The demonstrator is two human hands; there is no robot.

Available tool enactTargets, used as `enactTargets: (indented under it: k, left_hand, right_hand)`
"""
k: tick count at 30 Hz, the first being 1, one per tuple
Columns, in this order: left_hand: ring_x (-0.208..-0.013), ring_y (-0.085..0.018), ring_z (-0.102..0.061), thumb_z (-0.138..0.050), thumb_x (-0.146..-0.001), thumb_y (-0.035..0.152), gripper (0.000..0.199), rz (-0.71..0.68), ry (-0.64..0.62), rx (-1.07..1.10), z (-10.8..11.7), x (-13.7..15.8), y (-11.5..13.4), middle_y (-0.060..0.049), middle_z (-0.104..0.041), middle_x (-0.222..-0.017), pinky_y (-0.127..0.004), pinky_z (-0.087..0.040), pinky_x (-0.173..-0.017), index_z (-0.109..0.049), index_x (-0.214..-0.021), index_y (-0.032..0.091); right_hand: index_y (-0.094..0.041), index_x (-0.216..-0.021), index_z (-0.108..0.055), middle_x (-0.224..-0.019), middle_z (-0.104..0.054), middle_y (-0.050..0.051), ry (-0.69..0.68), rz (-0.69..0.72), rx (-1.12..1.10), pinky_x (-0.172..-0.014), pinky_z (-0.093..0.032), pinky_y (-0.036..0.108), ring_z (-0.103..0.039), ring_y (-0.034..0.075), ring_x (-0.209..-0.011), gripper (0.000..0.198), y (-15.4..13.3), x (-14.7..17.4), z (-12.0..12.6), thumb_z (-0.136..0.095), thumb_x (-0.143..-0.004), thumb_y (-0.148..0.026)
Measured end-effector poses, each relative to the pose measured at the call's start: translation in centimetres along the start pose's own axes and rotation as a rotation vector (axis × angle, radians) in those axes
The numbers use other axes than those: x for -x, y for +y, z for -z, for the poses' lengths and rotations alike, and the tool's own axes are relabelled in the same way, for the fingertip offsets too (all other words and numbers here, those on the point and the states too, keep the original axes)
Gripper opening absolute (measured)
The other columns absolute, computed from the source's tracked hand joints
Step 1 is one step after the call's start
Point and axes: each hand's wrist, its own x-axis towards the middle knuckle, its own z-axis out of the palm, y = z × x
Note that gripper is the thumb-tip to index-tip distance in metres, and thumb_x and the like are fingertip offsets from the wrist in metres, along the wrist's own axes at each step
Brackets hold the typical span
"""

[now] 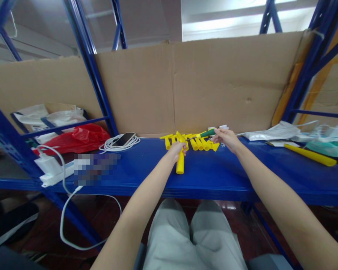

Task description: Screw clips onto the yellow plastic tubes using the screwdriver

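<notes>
My left hand is closed round a yellow plastic handle, whose thick round end points toward me. My right hand grips a screwdriver with a green and yellow handle. Its thin shaft points left to the head of the yellow handle, near my left fingers; whether the tip touches cannot be made out. Behind and to the right, several similar yellow handles lie in a row on the blue shelf. Small shiny bits lie by my right hand, too small to name.
A coiled white cable with a phone on it lies left. Farther left are a red plastic bag and a white power strip. A long yellow piece lies right. Cardboard stands behind, between blue posts.
</notes>
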Motion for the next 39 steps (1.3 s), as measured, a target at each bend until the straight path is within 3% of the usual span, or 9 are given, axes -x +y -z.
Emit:
enactTargets:
  k: [4,9,16,19,22,26,30,35,39]
  left_hand:
    - [-0.03,-0.004,-0.033,-0.046,-0.082,0.003,0.02,-0.004,-0.016,-0.028,-0.14,0.32,0.01,0.009,-0.041,-0.043,-0.018,-0.027,-0.038,-0.04,-0.07,0.019]
    - [-0.03,-0.003,-0.033,-0.046,-0.083,0.003,0.021,-0.006,-0.025,-0.035,-0.23,0.44,-0.13,0.009,-0.04,-0.043,-0.017,-0.026,-0.038,-0.04,-0.071,0.019]
    - [-0.03,-0.004,-0.033,-0.049,-0.081,0.005,0.02,-0.016,-0.007,-0.018,-0.11,-0.08,-0.47,0.009,-0.04,-0.044,-0.018,-0.026,-0.038,-0.041,-0.071,0.019]
    - [-0.03,-0.004,-0.033,-0.046,-0.082,0.004,0.02,-0.015,0.004,-0.023,-0.12,-0.13,-0.52,0.009,-0.039,-0.043,-0.018,-0.027,-0.038,-0.04,-0.072,0.02]
    - [-0.03,-0.005,-0.033,-0.046,-0.081,0.003,0.019,-0.015,0.012,-0.024,-0.14,-0.12,-0.53,0.01,-0.039,-0.043,-0.018,-0.027,-0.038,-0.04,-0.074,0.02]
    - [-0.031,-0.005,-0.033,-0.047,-0.081,0.005,0.018,-0.016,0.008,-0.028,-0.13,-0.18,-0.55,0.009,-0.04,-0.044,-0.018,-0.027,-0.039,-0.04,-0.075,0.02]
    - [-0.031,-0.004,-0.034,-0.051,-0.081,0.008,0.017,-0.018,-0.013,-0.028,-0.13,-0.18,-0.56,0.009,-0.04,-0.044,-0.017,-0.027,-0.038,-0.04,-0.075,0.02]
    - [-0.031,-0.004,-0.033,-0.049,-0.082,0.007,0.017,-0.026,-0.009,-0.02,-0.19,0.02,-0.55,0.009,-0.04,-0.044,-0.017,-0.027,-0.038,-0.04,-0.076,0.02]
    - [-0.031,-0.004,-0.033,-0.052,-0.08,0.007,0.018,-0.025,-0.003,-0.009,-0.19,0.09,-0.47,0.01,-0.04,-0.044,-0.016,-0.027,-0.038,-0.04,-0.075,0.02]
  right_hand:
    - [-0.016,-0.073,-0.062,-0.063,-0.069,0.004,0.104,0.001,0.048,-0.043,-0.043,0.017,-0.057,0.008,-0.045,0.03,0.03,-0.25,-0.11,-0.066,-0.076,-0.045]
    - [-0.016,-0.098,-0.065,-0.055,-0.066,0.003,0.094,0.015,0.044,-0.047,-0.047,0.019,-0.061,0.011,-0.047,0.035,0.11,-0.29,-0.08,-0.064,-0.079,-0.045]
    - [-0.017,-0.111,-0.062,-0.068,-0.07,0.003,-0.088,0.038,-0.043,-0.06,-0.052,0.023,-0.064,0.011,-0.057,0.031,-0.34,0.28,0.33,-0.058,-0.085,-0.035]
    - [-0.018,-0.104,-0.062,-0.069,-0.07,0.002,-0.156,0.033,-0.048,-0.064,-0.052,0.023,-0.065,0.011,-0.061,0.025,-0.5,0.47,0.42,-0.06,-0.084,-0.033]
    - [-0.017,-0.087,-0.061,-0.061,-0.068,0.002,-0.118,0.019,-0.004,-0.06,-0.051,0.021,-0.063,0.01,-0.054,0.019,-0.31,0.33,0.45,-0.061,-0.084,-0.035]
    - [-0.016,-0.074,-0.056,-0.054,-0.065,0.002,0.01,-0.017,0.138,-0.045,-0.045,0.018,-0.058,0.009,-0.043,0.028,0.11,-0.09,0.43,-0.058,-0.085,-0.042]
    - [-0.015,-0.083,-0.059,-0.063,-0.069,0.005,0.065,-0.04,0.182,-0.04,-0.04,0.016,-0.061,0.01,-0.046,0.029,0.06,-0.09,0.24,-0.054,-0.087,-0.043]
    - [-0.016,-0.102,-0.063,-0.062,-0.069,0.004,0.061,-0.037,0.142,-0.044,-0.045,0.019,-0.064,0.014,-0.049,0.032,-0.21,0.27,0.03,-0.054,-0.087,-0.043]
    - [-0.016,-0.103,-0.062,-0.066,-0.071,0.006,0.029,-0.035,0.068,-0.049,-0.049,0.021,-0.066,0.014,-0.052,0.028,-0.19,0.3,0.11,-0.054,-0.088,-0.038]
